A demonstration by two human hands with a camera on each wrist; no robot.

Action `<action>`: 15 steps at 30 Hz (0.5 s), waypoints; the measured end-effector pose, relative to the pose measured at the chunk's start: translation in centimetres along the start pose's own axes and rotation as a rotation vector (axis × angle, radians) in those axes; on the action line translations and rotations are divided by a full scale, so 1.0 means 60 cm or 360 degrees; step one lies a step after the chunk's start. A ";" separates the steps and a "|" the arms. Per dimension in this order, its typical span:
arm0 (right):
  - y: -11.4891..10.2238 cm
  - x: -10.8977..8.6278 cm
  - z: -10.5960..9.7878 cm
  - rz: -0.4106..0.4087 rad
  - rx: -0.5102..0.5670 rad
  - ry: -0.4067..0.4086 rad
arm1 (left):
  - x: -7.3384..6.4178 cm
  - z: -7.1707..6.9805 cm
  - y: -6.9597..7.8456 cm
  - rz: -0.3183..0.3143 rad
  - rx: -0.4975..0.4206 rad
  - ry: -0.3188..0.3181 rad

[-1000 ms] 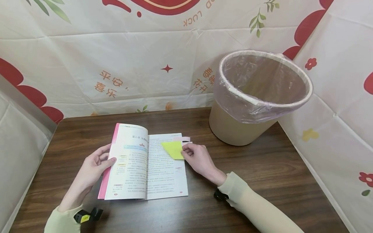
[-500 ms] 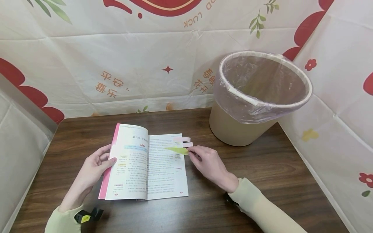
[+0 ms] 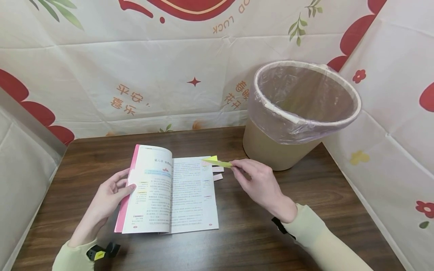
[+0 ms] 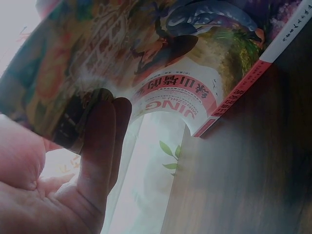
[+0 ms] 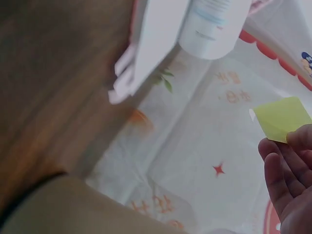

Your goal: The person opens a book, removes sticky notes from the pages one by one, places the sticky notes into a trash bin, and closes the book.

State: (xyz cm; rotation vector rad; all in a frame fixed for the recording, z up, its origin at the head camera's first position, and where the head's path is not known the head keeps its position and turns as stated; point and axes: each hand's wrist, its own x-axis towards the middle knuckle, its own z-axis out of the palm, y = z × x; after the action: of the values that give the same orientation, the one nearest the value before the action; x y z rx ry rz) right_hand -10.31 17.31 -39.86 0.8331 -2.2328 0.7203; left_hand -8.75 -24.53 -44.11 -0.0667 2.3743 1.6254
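Observation:
An open paperback book [image 3: 193, 203] lies on the table, its left-hand pages raised and curving. My left hand [image 3: 109, 194] grips the outer edge of those pages and the pink-edged cover, thumb in front. In the left wrist view, the fingers [image 4: 100, 146] lie against the illustrated cover [image 4: 146, 48]. My right hand [image 3: 259, 182] pinches a yellow sticky note [image 3: 222, 163] between thumb and fingertips, off the book's upper right corner. The head view shows the note nearly edge-on; its flat face shows in the right wrist view. Pale pink tabs [image 3: 218, 169] stick out from the right page edge.
A tan wastebasket [image 3: 281, 146] with a clear plastic liner stands at the back right of the wooden table [image 3: 203, 252]. Printed cloth [image 3: 162, 67] hangs behind the table and along its sides.
My right hand has drawn the yellow sticky note off the page, rightward and a little toward the back. The pink tabs show more plainly. My left hand keeps its hold on the book.

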 end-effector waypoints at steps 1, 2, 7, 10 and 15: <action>0.000 0.004 -0.006 -0.0015 -0.0002 0.0017 | 0.000 0.000 0.000 0.0001 0.0000 -0.0001; 0.001 0.007 -0.011 -0.0031 -0.0005 0.0035 | 0.000 0.000 -0.001 0.0003 0.0000 -0.0001; 0.000 0.023 -0.040 -0.0100 -0.0033 0.0099 | 0.002 -0.001 0.000 0.0016 -0.0005 -0.0003; -0.002 0.031 -0.057 -0.0138 -0.0049 0.0103 | 0.001 0.000 0.001 0.0011 0.0010 0.0003; -0.008 0.049 -0.086 -0.0197 -0.0070 0.0154 | 0.000 0.001 0.001 -0.0005 0.0029 0.0008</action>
State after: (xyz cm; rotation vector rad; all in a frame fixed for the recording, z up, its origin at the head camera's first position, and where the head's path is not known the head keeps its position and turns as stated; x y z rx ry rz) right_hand -9.78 19.40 -34.31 0.8876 -2.0842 0.6372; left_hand -8.76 -24.45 -44.09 -0.0710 2.3910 1.6036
